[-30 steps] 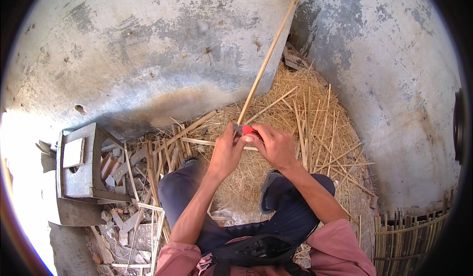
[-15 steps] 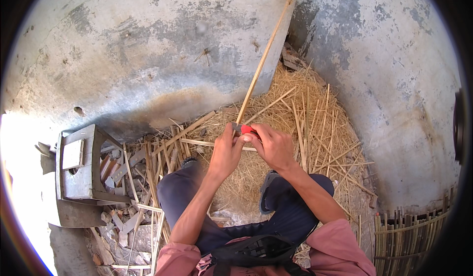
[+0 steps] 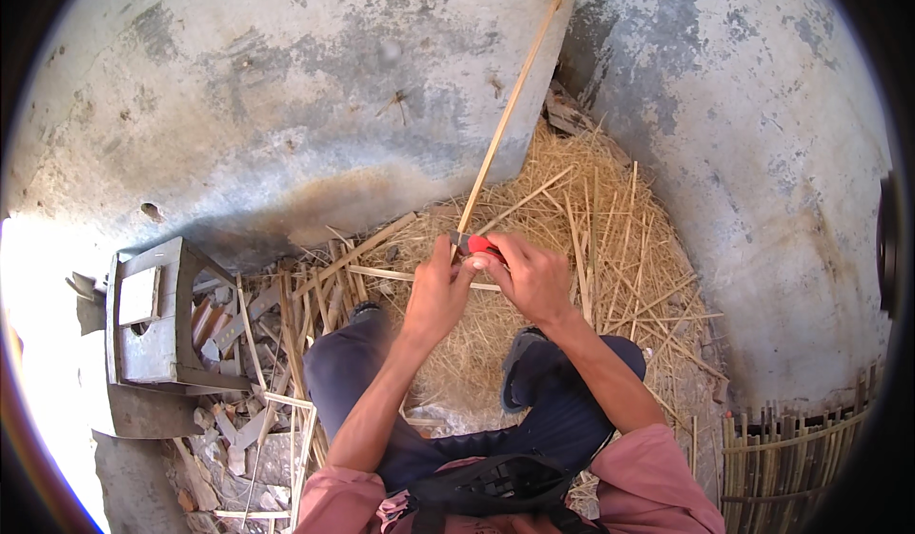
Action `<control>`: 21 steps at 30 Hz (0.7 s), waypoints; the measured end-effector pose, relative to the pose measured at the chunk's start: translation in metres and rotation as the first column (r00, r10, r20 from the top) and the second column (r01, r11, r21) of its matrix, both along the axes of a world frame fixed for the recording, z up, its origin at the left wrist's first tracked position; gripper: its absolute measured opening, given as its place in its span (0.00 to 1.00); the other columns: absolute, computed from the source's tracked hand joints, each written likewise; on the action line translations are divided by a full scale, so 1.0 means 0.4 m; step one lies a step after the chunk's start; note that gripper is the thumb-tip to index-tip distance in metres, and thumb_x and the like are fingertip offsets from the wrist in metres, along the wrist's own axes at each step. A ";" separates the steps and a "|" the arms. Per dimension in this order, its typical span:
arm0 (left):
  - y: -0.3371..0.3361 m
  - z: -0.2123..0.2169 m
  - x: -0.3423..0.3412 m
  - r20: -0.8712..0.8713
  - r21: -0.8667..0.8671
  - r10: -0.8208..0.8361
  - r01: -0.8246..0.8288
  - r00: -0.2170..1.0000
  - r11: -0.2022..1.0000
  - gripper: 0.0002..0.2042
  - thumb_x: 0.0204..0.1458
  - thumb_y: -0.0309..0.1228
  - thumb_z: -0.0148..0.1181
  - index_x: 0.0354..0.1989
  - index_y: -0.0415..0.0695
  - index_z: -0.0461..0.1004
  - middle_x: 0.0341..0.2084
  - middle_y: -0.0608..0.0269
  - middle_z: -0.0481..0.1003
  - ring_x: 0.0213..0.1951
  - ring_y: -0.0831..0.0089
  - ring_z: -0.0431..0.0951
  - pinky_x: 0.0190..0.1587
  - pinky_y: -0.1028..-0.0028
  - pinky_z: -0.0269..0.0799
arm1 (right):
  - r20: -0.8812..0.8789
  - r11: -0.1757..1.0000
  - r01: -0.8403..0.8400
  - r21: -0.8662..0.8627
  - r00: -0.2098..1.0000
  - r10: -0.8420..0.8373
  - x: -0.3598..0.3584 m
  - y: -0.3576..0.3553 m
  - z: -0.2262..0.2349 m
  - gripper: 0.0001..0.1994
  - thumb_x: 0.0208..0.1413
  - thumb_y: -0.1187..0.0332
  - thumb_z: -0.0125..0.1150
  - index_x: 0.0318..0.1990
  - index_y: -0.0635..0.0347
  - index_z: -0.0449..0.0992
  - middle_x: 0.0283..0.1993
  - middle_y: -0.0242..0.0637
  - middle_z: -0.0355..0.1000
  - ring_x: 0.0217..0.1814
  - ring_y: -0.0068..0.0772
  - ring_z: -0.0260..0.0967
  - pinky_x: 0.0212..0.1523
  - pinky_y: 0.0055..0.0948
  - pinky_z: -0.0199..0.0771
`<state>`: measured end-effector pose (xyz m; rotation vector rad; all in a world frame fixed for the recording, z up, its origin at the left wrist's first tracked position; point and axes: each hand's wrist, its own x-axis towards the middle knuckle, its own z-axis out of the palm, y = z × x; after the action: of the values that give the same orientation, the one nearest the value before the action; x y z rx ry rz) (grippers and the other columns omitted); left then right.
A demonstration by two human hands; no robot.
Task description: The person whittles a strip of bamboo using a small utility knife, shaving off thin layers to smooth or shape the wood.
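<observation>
In front of my body, my left hand [image 3: 437, 294] is closed around the near end of a long, pale strip of split bamboo or wood [image 3: 502, 126]. The strip slants up and to the right, past the corner of the wall. My right hand [image 3: 536, 284] grips a knife with a red and black handle [image 3: 482, 245], its grey blade against the strip beside the left fingers. Both thumbs meet close together there. The strip's nearest end and part of the blade are hidden by my fingers.
Straw-like shavings [image 3: 553, 174] and loose strips [image 3: 583, 248] cover the floor ahead and right. A worn wooden stool [image 3: 162, 319] lies at the left, with rubble [image 3: 229, 429] beside it. Weathered walls [image 3: 315, 86] rise ahead and right. A slatted basket [image 3: 782, 467] stands lower right.
Very little differs. The strip's far end has shifted slightly left, and both hands keep their hold in nearly the same place.
</observation>
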<state>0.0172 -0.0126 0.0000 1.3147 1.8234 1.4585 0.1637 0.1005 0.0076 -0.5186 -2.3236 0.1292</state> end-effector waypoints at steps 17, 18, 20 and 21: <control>0.012 0.020 0.010 0.012 -0.019 -0.049 0.049 0.999 0.999 0.18 0.72 0.39 0.59 0.50 0.34 0.67 0.22 0.52 0.73 0.23 0.71 0.66 0.28 0.65 0.67 | 0.010 0.999 -0.017 0.034 1.000 0.016 0.020 0.034 0.005 0.14 0.65 0.54 0.67 0.49 0.52 0.81 0.39 0.33 0.82 0.31 0.38 0.81 0.29 0.36 0.79; 0.012 0.019 0.010 0.010 -0.025 -0.047 0.047 0.999 0.999 0.18 0.72 0.39 0.60 0.50 0.34 0.67 0.22 0.52 0.73 0.23 0.71 0.67 0.28 0.65 0.67 | 0.015 0.999 -0.016 0.039 1.000 0.016 0.021 0.034 0.002 0.14 0.65 0.54 0.67 0.49 0.52 0.81 0.39 0.33 0.82 0.31 0.38 0.81 0.28 0.35 0.78; 0.012 0.018 0.011 0.013 -0.026 -0.049 0.050 0.999 0.998 0.17 0.72 0.39 0.60 0.50 0.34 0.67 0.22 0.52 0.72 0.23 0.71 0.67 0.28 0.65 0.67 | 0.006 0.999 -0.016 0.045 1.000 0.016 0.021 0.039 -0.007 0.14 0.66 0.55 0.66 0.49 0.52 0.82 0.38 0.32 0.82 0.31 0.38 0.81 0.28 0.35 0.79; 0.013 0.018 0.011 0.017 -0.021 -0.053 0.054 0.998 0.998 0.17 0.72 0.39 0.60 0.50 0.35 0.67 0.21 0.52 0.72 0.23 0.71 0.67 0.28 0.65 0.67 | 0.000 0.999 -0.016 0.048 1.000 0.016 0.019 0.042 -0.008 0.13 0.66 0.55 0.66 0.49 0.52 0.82 0.37 0.32 0.81 0.31 0.38 0.81 0.28 0.34 0.79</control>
<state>0.0216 -0.0074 0.0071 1.3268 1.7745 1.4143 0.1714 0.1172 0.0045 -0.4754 -2.3247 0.0812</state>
